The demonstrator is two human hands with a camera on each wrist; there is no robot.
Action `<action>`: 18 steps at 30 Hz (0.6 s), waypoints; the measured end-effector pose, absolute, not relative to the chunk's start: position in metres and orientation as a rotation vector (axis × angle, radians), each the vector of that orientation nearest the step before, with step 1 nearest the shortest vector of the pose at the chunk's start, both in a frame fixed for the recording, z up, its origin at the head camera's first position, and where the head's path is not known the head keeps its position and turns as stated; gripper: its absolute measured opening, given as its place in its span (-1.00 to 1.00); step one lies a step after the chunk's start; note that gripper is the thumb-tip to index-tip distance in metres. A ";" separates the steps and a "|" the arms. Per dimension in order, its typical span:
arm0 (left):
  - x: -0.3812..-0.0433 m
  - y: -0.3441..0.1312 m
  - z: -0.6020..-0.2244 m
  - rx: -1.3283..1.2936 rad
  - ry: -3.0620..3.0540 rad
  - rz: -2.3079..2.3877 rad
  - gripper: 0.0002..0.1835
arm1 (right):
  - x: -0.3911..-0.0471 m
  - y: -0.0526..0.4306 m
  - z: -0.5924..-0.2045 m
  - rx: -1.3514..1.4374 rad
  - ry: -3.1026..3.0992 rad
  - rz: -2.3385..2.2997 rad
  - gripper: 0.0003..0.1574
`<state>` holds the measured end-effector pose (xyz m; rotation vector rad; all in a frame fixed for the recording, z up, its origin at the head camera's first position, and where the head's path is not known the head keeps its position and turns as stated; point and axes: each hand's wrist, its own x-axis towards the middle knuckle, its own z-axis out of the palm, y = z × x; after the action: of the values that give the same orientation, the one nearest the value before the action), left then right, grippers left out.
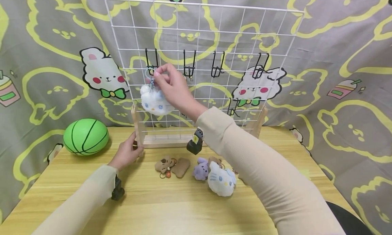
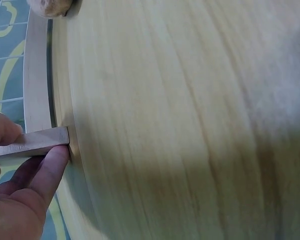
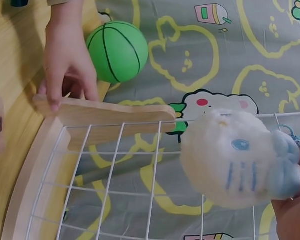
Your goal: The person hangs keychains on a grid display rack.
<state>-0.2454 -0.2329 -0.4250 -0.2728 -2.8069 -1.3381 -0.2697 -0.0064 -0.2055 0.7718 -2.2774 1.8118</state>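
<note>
At the rack [image 1: 165, 144], right hand [image 1: 174, 85] pinches the ring [image 3: 292, 129], probably the best hold; plush [image 1: 155, 103] looks light, squashy! Left hand [image 1: 126, 153] clasps rack's foot [image 1: 139, 126].

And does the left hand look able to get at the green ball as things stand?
Probably yes: the green ball lies near the left hand with nothing visible between them, though the hand would first have to release the wooden stand.

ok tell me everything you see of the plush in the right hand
The plush is a fluffy white cat head with blue eyes, whisker lines and bow, and a yellow nose. It hangs upright from a blue ring pinched in the right hand, near a black hook; whether ring and hook touch is unclear.
</note>
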 end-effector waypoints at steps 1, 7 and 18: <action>-0.246 -0.233 -0.425 -0.274 -2.806 -1.335 -0.25 | -0.270 -0.005 -0.206 0.769 -2.283 1.783 -0.78; -0.246 -0.234 -0.427 -0.279 -2.800 -1.331 -0.24 | -0.267 0.006 -0.209 0.817 -2.238 1.727 -0.74; -0.246 -0.234 -0.427 -0.288 -2.795 -1.320 -0.27 | -0.252 0.038 -0.228 0.840 -2.261 1.668 -0.74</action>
<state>-0.2460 -0.2341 -0.4265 -0.2882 -2.7946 -1.3198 -0.2524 0.0375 -0.2279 0.8403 -2.2612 1.6682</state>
